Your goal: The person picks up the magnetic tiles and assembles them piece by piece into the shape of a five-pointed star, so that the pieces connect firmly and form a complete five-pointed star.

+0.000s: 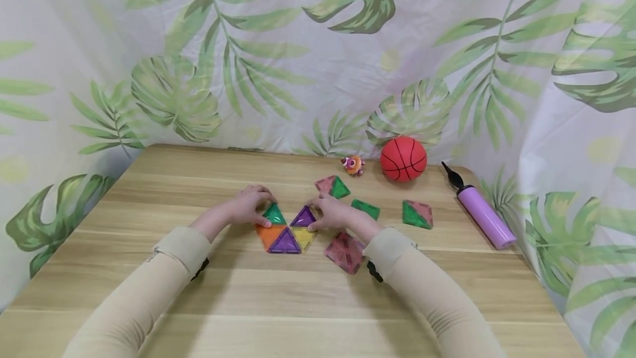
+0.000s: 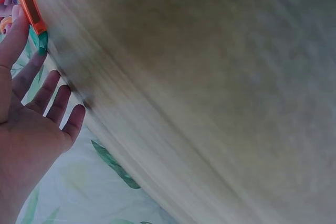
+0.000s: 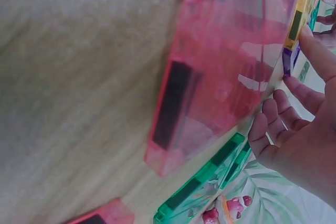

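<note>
My left hand [image 1: 248, 206] pinches a green triangular magnetic tile [image 1: 274, 215], its index finger at the top corner and its thumb low, touching the orange triangle tile [image 1: 268, 235]. Opposite it, my right hand [image 1: 334, 211] pinches a purple triangular magnetic tile [image 1: 303, 217], with the thumb by the yellow triangle tile [image 1: 303, 236]. A second purple triangle [image 1: 285, 242] lies between orange and yellow. Together the tiles form most of a flat hexagon with a gap at the top. In the wrist views, the other fingers of both hands [image 2: 37, 114] [image 3: 299, 124] stay off the tiles.
Pink tiles [image 1: 345, 253] lie beside the right forearm. Behind that arm are a green tile [image 1: 366, 209] and two pink-and-green squares [image 1: 334, 186] [image 1: 417, 214]. Farther back stand a small toy figure [image 1: 354, 165] and a red ball [image 1: 403, 159]. A purple hand pump [image 1: 484, 217] lies at the right edge.
</note>
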`<action>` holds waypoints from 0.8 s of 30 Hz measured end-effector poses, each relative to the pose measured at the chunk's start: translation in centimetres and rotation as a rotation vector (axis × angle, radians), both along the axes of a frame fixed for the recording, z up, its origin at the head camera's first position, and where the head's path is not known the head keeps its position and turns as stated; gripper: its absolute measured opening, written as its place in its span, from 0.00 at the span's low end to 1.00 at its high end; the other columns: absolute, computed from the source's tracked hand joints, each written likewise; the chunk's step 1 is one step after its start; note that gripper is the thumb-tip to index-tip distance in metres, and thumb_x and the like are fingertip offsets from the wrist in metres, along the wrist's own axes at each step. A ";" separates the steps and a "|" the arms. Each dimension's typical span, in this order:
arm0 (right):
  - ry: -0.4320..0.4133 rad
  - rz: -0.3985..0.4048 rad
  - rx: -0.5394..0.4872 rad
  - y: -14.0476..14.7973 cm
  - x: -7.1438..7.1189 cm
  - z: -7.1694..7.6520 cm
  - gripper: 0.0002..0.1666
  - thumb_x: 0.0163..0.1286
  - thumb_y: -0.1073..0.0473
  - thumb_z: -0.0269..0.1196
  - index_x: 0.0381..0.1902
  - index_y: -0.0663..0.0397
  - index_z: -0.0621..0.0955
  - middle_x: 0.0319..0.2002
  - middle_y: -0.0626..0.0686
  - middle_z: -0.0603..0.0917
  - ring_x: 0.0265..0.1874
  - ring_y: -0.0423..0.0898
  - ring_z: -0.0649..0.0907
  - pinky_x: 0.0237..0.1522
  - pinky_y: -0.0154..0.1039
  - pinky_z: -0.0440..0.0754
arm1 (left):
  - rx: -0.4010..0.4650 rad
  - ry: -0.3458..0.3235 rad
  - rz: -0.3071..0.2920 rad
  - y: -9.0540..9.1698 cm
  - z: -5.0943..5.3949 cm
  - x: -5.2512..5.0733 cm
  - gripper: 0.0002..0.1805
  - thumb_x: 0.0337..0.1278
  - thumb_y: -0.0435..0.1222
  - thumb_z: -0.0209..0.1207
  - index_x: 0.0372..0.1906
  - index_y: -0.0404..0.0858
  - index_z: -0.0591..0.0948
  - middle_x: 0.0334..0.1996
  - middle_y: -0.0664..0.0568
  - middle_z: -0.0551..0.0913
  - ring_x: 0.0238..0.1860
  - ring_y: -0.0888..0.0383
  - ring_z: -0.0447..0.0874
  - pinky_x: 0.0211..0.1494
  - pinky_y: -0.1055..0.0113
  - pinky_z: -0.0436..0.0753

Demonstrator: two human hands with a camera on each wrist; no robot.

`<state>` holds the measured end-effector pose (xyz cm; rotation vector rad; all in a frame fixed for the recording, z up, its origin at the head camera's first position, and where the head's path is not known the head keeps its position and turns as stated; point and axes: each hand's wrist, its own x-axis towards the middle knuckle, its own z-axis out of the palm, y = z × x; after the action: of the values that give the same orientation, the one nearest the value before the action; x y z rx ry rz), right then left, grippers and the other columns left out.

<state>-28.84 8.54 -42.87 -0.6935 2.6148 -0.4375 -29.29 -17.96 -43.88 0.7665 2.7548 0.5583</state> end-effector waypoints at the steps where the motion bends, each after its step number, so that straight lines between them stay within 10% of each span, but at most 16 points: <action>1: -0.001 0.001 -0.005 0.0 0.0 -0.1 0.41 0.59 0.43 0.67 0.67 0.46 0.67 0.62 0.57 0.67 0.61 0.50 0.71 0.62 0.45 0.69 | 0.007 0.001 0.000 -0.1 -0.1 0.0 0.34 0.44 0.51 0.69 0.58 0.41 0.76 0.62 0.39 0.68 0.63 0.38 0.60 0.65 0.39 0.56; 14: 0.014 0.034 -0.196 -0.3 0.1 0.1 0.38 0.53 0.57 0.73 0.55 0.52 0.64 0.45 0.53 0.76 0.42 0.46 0.77 0.48 0.39 0.74 | 0.147 -0.023 0.012 0.3 -0.3 0.3 0.32 0.42 0.41 0.72 0.54 0.37 0.72 0.42 0.46 0.78 0.45 0.51 0.74 0.53 0.54 0.73; 24: -0.007 0.005 -0.271 -0.3 0.1 -0.1 0.20 0.65 0.65 0.62 0.52 0.55 0.67 0.30 0.50 0.77 0.29 0.42 0.75 0.36 0.34 0.73 | 0.220 -0.081 0.037 0.1 -0.3 0.5 0.14 0.61 0.31 0.58 0.51 0.38 0.72 0.36 0.46 0.81 0.39 0.53 0.80 0.45 0.58 0.79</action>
<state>-28.76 8.27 -42.95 -0.7812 2.5722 -0.8012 -28.79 -17.90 -44.17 0.7230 2.6670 0.8915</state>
